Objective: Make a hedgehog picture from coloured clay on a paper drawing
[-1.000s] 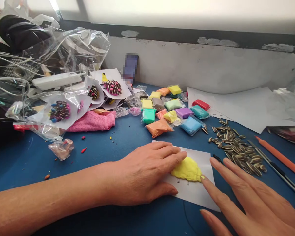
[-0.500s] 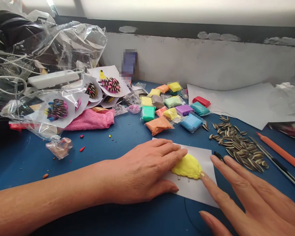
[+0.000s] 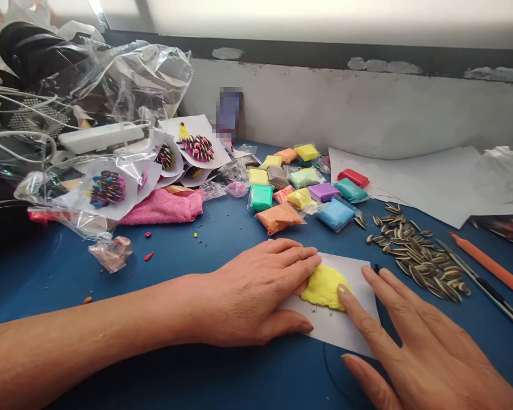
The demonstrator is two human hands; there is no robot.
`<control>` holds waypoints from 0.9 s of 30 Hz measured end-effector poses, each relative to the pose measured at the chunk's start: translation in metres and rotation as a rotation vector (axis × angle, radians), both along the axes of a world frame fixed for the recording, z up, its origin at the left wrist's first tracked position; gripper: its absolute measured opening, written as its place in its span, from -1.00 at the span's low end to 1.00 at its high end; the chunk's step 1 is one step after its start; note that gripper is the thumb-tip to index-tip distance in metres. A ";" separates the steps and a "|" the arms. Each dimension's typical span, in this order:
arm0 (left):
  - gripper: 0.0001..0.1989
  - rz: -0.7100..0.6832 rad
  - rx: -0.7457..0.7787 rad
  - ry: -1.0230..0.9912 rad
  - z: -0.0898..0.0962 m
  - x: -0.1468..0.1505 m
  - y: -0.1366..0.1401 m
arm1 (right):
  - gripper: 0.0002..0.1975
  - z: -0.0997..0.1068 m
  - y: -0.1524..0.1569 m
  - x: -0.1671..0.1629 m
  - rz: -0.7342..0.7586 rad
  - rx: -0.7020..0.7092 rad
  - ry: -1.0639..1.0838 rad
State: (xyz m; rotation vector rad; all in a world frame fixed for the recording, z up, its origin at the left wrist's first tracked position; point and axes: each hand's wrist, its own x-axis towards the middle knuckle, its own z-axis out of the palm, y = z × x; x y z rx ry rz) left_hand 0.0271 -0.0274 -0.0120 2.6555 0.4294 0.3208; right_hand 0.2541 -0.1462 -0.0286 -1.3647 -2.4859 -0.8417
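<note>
A flattened patch of yellow modelling clay (image 3: 322, 287) lies on a small sheet of white paper (image 3: 325, 327), with short drawn lines showing under its lower edge. My left hand (image 3: 265, 290) rests flat over the left part of the sheet, fingers stretched out, fingertips at the clay's upper left edge and the thumb lying on the paper. My right hand (image 3: 423, 336) comes in from the right with its fingers spread. Its index fingertip presses on the clay's right side, while the other fingers reach past the paper's right edge. Neither hand grasps anything.
Behind the sheet lie several wrapped clay packets (image 3: 280, 218). Striped sunflower seeds (image 3: 427, 259) are heaped at the right, beside a pen (image 3: 483, 285) and an orange marker (image 3: 491, 265). At the left are a pink cloth (image 3: 166, 208), clear plastic bags (image 3: 137, 85) and seed-covered clay figures (image 3: 196, 147).
My right index fingertip has moved left, from the clay's right edge further onto its surface. The left hand stays on the paper. The whole view has shifted slightly.
</note>
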 end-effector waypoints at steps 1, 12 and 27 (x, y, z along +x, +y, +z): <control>-0.30 0.002 0.002 0.002 0.000 0.000 0.000 | -0.51 0.001 0.001 -0.001 0.006 0.005 -0.016; -0.31 -0.007 0.018 0.015 0.000 0.000 0.001 | -0.61 0.021 0.018 0.000 0.024 -0.025 0.168; -0.31 -0.006 0.037 0.010 -0.003 -0.002 0.001 | -0.58 0.013 0.020 0.018 0.187 -0.086 0.073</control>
